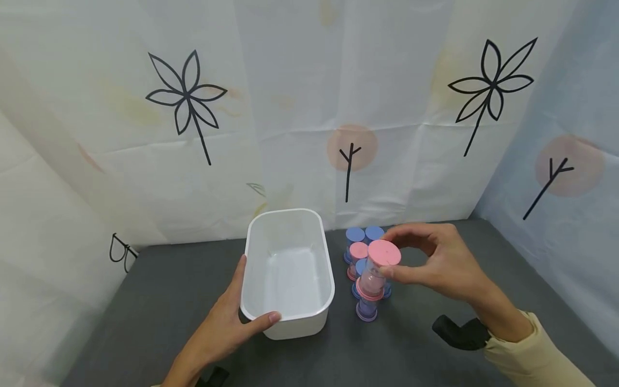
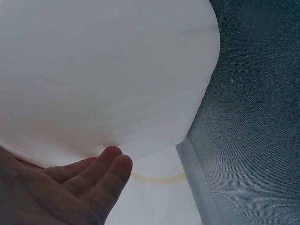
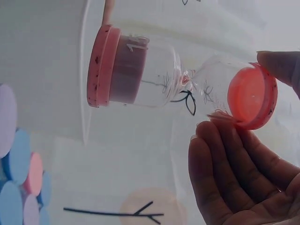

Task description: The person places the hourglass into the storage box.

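Observation:
My right hand (image 1: 401,257) holds a pink-capped sand timer (image 1: 377,273) by its upper cap, lifted above a cluster of timers (image 1: 360,252) with blue, pink and purple caps on the grey table. In the right wrist view the clear timer (image 3: 154,79) shows pink sand at one end, and my fingertips (image 3: 220,136) pinch its other pink cap. My left hand (image 1: 242,317) grips the near left corner of an empty white tub (image 1: 289,317), thumb over the rim. The left wrist view shows the tub's wall (image 2: 117,70) with my fingers (image 2: 98,173) against it.
The grey table (image 1: 174,301) is walled by white sheets with printed flowers at the back and sides. A black object (image 1: 456,332) lies on the table under my right forearm. A purple-capped timer (image 1: 366,310) stands nearest the front of the cluster.

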`<move>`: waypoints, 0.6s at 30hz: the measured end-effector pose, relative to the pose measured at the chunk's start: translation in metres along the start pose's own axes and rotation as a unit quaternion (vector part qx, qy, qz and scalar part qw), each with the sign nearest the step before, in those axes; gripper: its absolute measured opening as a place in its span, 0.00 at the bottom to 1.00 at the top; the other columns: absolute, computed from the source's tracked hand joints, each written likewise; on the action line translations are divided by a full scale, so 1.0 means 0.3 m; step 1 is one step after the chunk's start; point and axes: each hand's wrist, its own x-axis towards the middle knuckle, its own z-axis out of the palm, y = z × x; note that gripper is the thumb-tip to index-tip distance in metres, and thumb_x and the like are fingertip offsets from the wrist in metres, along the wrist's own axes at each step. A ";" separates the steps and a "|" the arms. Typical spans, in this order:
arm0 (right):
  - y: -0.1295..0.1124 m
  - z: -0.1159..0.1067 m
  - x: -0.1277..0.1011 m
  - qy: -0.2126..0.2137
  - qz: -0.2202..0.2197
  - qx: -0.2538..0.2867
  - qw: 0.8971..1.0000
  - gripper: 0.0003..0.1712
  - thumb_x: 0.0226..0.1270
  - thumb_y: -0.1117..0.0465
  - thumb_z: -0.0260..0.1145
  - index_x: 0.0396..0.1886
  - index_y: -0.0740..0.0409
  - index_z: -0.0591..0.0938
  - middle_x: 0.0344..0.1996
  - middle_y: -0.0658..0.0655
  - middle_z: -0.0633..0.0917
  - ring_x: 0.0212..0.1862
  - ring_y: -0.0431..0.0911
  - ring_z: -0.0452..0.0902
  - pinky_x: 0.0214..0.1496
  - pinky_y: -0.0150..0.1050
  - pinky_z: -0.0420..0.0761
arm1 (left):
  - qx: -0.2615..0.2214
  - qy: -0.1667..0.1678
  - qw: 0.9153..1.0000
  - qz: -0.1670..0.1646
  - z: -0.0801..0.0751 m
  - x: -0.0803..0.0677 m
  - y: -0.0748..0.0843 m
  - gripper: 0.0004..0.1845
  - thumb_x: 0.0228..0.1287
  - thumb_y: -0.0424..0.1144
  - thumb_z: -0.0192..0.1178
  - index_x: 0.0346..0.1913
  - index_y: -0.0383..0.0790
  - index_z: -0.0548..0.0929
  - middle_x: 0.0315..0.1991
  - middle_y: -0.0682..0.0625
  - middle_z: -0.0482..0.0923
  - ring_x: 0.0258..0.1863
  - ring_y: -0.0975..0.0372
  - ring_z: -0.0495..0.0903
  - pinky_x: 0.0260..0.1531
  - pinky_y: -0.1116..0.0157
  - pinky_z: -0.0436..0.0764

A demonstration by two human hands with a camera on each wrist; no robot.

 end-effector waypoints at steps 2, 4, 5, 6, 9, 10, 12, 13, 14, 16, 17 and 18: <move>-0.006 0.015 0.031 -0.008 0.001 0.016 1.000 0.23 0.46 0.73 0.82 0.44 0.54 0.88 0.38 0.53 0.88 0.41 0.48 0.84 0.51 0.35 0.81 | 0.001 0.000 1.000 -0.002 0.000 -0.001 -0.001 0.65 0.55 0.57 0.76 0.83 0.57 0.38 0.79 0.51 0.54 0.70 0.55 0.65 0.61 0.41 0.68; -0.015 0.030 0.063 -0.018 0.002 0.030 0.999 0.23 0.47 0.72 0.82 0.44 0.54 0.88 0.39 0.53 0.88 0.42 0.49 0.84 0.51 0.36 0.81 | 0.004 0.002 1.000 -0.005 -0.002 -0.003 0.000 0.65 0.55 0.57 0.75 0.83 0.56 0.37 0.79 0.51 0.54 0.70 0.55 0.65 0.61 0.41 0.68; -0.019 0.037 0.079 -0.021 0.003 0.037 0.999 0.22 0.47 0.71 0.82 0.44 0.54 0.88 0.39 0.53 0.88 0.42 0.49 0.84 0.51 0.37 0.81 | 0.005 0.002 1.000 -0.006 -0.003 -0.003 0.001 0.65 0.55 0.57 0.75 0.83 0.56 0.37 0.79 0.51 0.54 0.70 0.55 0.65 0.61 0.41 0.67; -0.024 0.044 0.096 -0.024 0.004 0.041 0.999 0.22 0.48 0.71 0.82 0.44 0.54 0.88 0.39 0.52 0.88 0.43 0.50 0.84 0.52 0.38 0.81 | 0.006 0.002 1.000 -0.007 -0.004 -0.003 0.001 0.65 0.55 0.57 0.75 0.83 0.56 0.37 0.79 0.51 0.54 0.70 0.55 0.65 0.61 0.41 0.67; -0.035 0.063 0.143 -0.033 0.005 0.048 0.998 0.20 0.50 0.69 0.81 0.45 0.56 0.88 0.39 0.52 0.88 0.44 0.50 0.84 0.51 0.40 0.82 | 0.006 0.001 1.000 -0.007 -0.007 -0.004 0.003 0.65 0.55 0.57 0.75 0.83 0.56 0.37 0.79 0.51 0.54 0.70 0.56 0.65 0.61 0.41 0.68; -0.038 0.069 0.158 -0.035 0.003 0.050 0.998 0.19 0.51 0.68 0.80 0.45 0.57 0.88 0.39 0.52 0.88 0.44 0.50 0.84 0.51 0.40 0.82 | 0.005 0.000 1.000 -0.007 -0.007 -0.004 0.003 0.65 0.55 0.57 0.75 0.83 0.57 0.37 0.79 0.52 0.54 0.70 0.56 0.65 0.61 0.41 0.68; -0.045 0.085 0.186 -0.036 0.007 0.051 0.998 0.18 0.53 0.67 0.80 0.45 0.58 0.88 0.39 0.52 0.88 0.43 0.50 0.84 0.50 0.40 0.82 | 0.004 -0.003 1.000 -0.005 -0.008 -0.002 0.004 0.65 0.56 0.57 0.75 0.83 0.57 0.37 0.79 0.53 0.55 0.69 0.57 0.65 0.61 0.42 0.68; -0.048 0.094 0.200 -0.038 0.008 0.053 0.998 0.17 0.53 0.66 0.79 0.45 0.58 0.88 0.39 0.52 0.88 0.43 0.50 0.84 0.50 0.40 0.82 | 0.004 -0.004 1.000 -0.005 -0.008 -0.003 0.005 0.64 0.56 0.57 0.75 0.83 0.58 0.37 0.78 0.54 0.55 0.69 0.57 0.66 0.61 0.42 0.69; -0.050 0.103 0.214 -0.039 0.010 0.058 0.998 0.17 0.54 0.66 0.79 0.45 0.59 0.88 0.39 0.53 0.88 0.43 0.50 0.84 0.50 0.41 0.82 | 0.005 -0.005 1.000 -0.005 -0.009 -0.002 0.006 0.64 0.56 0.57 0.75 0.83 0.58 0.37 0.78 0.55 0.56 0.69 0.58 0.66 0.60 0.42 0.69; -0.055 0.121 0.241 -0.041 0.019 0.067 0.997 0.17 0.54 0.65 0.79 0.45 0.59 0.88 0.39 0.54 0.88 0.43 0.50 0.84 0.50 0.42 0.82 | 0.001 -0.007 1.000 -0.004 -0.009 -0.001 0.006 0.64 0.56 0.57 0.75 0.83 0.59 0.37 0.78 0.56 0.56 0.68 0.58 0.66 0.60 0.43 0.69; -0.057 0.130 0.254 -0.042 0.026 0.070 0.996 0.17 0.54 0.64 0.79 0.45 0.58 0.88 0.39 0.54 0.88 0.43 0.50 0.84 0.49 0.42 0.82 | 0.000 -0.008 1.000 -0.003 -0.008 0.000 0.007 0.64 0.56 0.57 0.75 0.83 0.59 0.37 0.77 0.57 0.57 0.67 0.59 0.67 0.60 0.43 0.69; -0.058 0.139 0.267 -0.044 0.031 0.074 0.996 0.17 0.54 0.64 0.80 0.45 0.58 0.88 0.39 0.54 0.88 0.43 0.50 0.85 0.49 0.43 0.82 | -0.001 -0.008 1.000 -0.004 -0.008 0.001 0.008 0.64 0.56 0.57 0.75 0.83 0.59 0.38 0.77 0.57 0.57 0.67 0.59 0.67 0.60 0.43 0.69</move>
